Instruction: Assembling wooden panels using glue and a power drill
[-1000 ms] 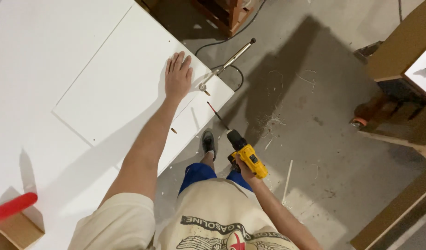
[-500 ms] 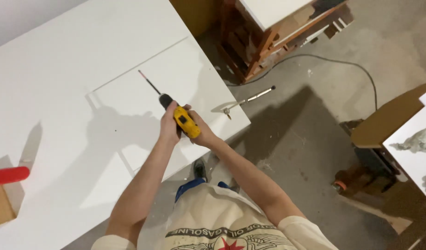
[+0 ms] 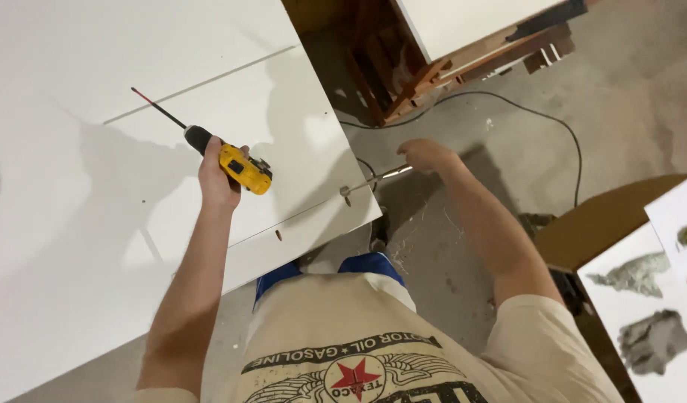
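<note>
The drill (image 3: 239, 166), yellow and black with a long thin bit, is wrapped in the left hand (image 3: 218, 179), fingers closed round its grip. It sits above the white panel (image 3: 82, 89), body tilted, the bit pointing up and away toward the seam where a second white sheet overlaps. The bit's tip hovers close over the panel surface; whether it touches I cannot tell. Held low and flat like this, the tool looks parked over the panel rather than bearing down on it.

At the panel's near right corner a metal clamp (image 3: 373, 179) grips the edge, its bar sticking out past the panel over the floor. The right hand (image 3: 425, 155) is at the outer end of that bar, fingers curled about the handle (how tightly is not clear), seemingly to work the clamp.

Beyond the panel's right edge lies the grey concrete floor (image 3: 619, 97), crossed by a black cable (image 3: 552, 127). Wooden trestle legs (image 3: 418, 82) stand past the panel's far right corner. Farther right of the panel, a brown board (image 3: 619, 216) carries a white sheet with grey rags.
</note>
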